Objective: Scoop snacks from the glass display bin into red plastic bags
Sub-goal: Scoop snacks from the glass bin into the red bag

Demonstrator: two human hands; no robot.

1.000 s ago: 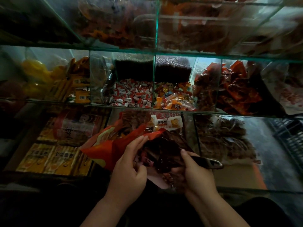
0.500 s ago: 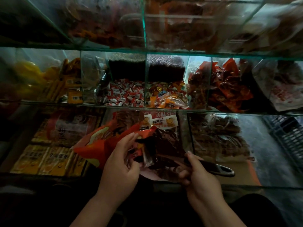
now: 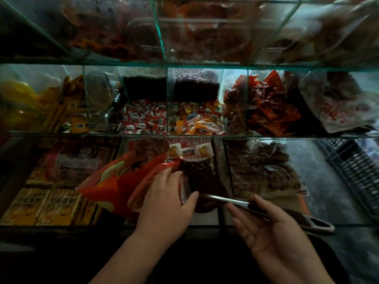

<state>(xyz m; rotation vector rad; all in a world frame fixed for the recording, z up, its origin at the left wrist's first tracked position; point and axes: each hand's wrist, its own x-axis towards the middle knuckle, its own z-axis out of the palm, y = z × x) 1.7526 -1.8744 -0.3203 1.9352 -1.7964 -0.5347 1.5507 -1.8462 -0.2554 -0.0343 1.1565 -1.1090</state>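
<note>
bag (image 3: 114, 181) left of scoop (image 3: 225, 199) | snacks (image 3: 203, 177) in glass bin (image 3: 221, 169) behind both

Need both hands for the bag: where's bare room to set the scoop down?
Only the bare grey patch between the brown packets and the black crate, seemingly under glass. Everywhere around the red bag and scoop is packed.

Fig. head view, person's limbs | bare left hand (image 3: 164, 197): knuckle side visible, slender fingers | left forearm (image 3: 131, 257): uncovered down to lower frame edge | bare right hand (image 3: 272, 232): palm side visible, creases faintly legible | right forearm (image 3: 297, 269): likewise uncovered | dim light: fingernail detail indistinct
</note>
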